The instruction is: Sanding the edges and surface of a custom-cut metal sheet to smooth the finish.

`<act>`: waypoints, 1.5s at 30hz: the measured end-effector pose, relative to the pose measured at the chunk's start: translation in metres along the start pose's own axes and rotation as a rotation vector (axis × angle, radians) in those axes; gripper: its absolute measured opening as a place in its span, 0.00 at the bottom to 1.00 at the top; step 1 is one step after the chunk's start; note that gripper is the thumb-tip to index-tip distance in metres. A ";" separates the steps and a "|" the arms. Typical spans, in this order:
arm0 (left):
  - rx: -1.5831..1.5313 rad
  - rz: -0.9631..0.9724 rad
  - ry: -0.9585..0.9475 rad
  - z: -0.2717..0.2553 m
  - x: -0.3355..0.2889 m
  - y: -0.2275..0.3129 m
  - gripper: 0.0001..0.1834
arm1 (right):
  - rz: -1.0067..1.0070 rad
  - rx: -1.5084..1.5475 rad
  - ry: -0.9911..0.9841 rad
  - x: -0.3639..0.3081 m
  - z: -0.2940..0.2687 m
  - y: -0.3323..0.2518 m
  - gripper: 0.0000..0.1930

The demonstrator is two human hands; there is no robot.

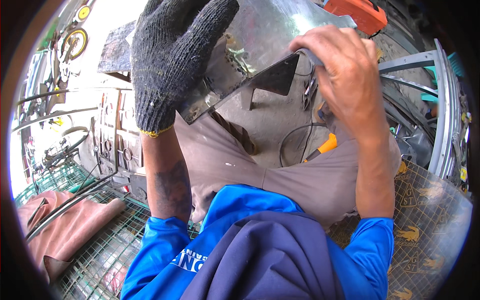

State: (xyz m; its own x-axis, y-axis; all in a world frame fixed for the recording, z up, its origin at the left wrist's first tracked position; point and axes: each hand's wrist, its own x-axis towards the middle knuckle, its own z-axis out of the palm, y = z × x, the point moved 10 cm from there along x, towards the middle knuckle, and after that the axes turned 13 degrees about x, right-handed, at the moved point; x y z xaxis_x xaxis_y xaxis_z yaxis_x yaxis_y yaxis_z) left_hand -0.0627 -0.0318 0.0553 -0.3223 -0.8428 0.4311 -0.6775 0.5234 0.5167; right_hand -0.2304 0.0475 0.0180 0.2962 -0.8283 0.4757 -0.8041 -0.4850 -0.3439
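Observation:
My left hand (172,60), in a dark grey knitted glove with a yellow cuff edge, grips the left side of a shiny, smudged metal sheet (280,30). Its thumb points up and right; its other fingertips are cut off or hidden. The sheet lies tilted above my knees, with a dark triangular metal piece (280,75) at its near right edge. My bare right hand (347,70) is closed, pinching a thin, bent grey piece (311,56) at the sheet's right edge. I cannot tell what kind of piece it is.
An orange case (357,15) sits at the far right. A yellow-orange handle (327,143) and a dark cable (287,142) lie by my right leg. Grey metal frames (440,110) rise at the right. Left are a green wire grid (115,240) and a pinkish-brown sheet (70,225).

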 end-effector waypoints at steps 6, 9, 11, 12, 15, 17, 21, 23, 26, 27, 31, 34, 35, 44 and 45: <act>-0.041 0.013 0.037 -0.001 -0.003 -0.005 0.12 | -0.017 -0.037 0.016 0.000 0.001 -0.005 0.22; -0.035 0.040 0.030 0.006 0.001 -0.013 0.12 | 0.043 -0.090 -0.004 -0.001 0.001 0.007 0.21; -0.021 0.089 0.077 0.002 -0.004 -0.015 0.12 | -0.038 -0.024 0.012 -0.001 0.003 -0.009 0.20; -0.025 0.082 0.037 0.002 -0.005 -0.004 0.12 | -0.027 -0.033 0.011 0.000 0.002 -0.009 0.18; 0.015 0.011 -0.009 0.001 -0.001 0.001 0.12 | 0.017 -0.068 0.037 0.000 -0.003 0.009 0.18; 0.053 -0.053 -0.009 0.001 -0.002 -0.006 0.12 | 0.027 -0.078 0.019 0.000 0.001 0.001 0.18; 0.006 0.011 0.002 0.001 -0.003 -0.005 0.13 | -0.023 0.018 0.035 0.003 0.002 0.001 0.19; 0.023 -0.011 0.008 0.002 -0.005 -0.006 0.13 | -0.032 -0.056 0.012 0.004 -0.001 0.006 0.21; -0.071 -0.051 0.000 0.006 -0.003 -0.016 0.13 | -0.069 -0.010 -0.006 0.007 0.003 -0.002 0.21; -0.054 0.004 0.047 0.007 0.000 -0.018 0.13 | -0.069 -0.010 -0.006 0.006 0.003 -0.003 0.21; 0.039 0.071 0.116 0.005 -0.004 -0.019 0.13 | -0.082 -0.016 -0.074 0.009 0.004 0.005 0.19; -0.146 -0.059 0.136 0.008 -0.010 -0.023 0.13 | -0.124 -0.040 -0.112 0.014 -0.004 0.010 0.18; -0.239 -0.123 0.144 0.011 -0.014 -0.025 0.13 | -0.139 -0.080 -0.117 0.014 -0.006 0.013 0.19; -0.132 -0.001 0.071 0.000 -0.002 0.001 0.14 | -0.026 0.120 -0.303 0.029 0.000 -0.001 0.16; -0.073 0.037 0.049 -0.002 -0.001 0.005 0.14 | -0.025 0.121 -0.301 0.027 0.002 0.003 0.16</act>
State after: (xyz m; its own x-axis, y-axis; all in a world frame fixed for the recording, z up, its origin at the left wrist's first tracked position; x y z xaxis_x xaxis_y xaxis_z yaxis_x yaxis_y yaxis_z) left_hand -0.0650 -0.0278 0.0588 -0.3122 -0.8165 0.4856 -0.6154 0.5633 0.5513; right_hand -0.2239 0.0228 0.0279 0.4688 -0.8528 0.2303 -0.7330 -0.5210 -0.4373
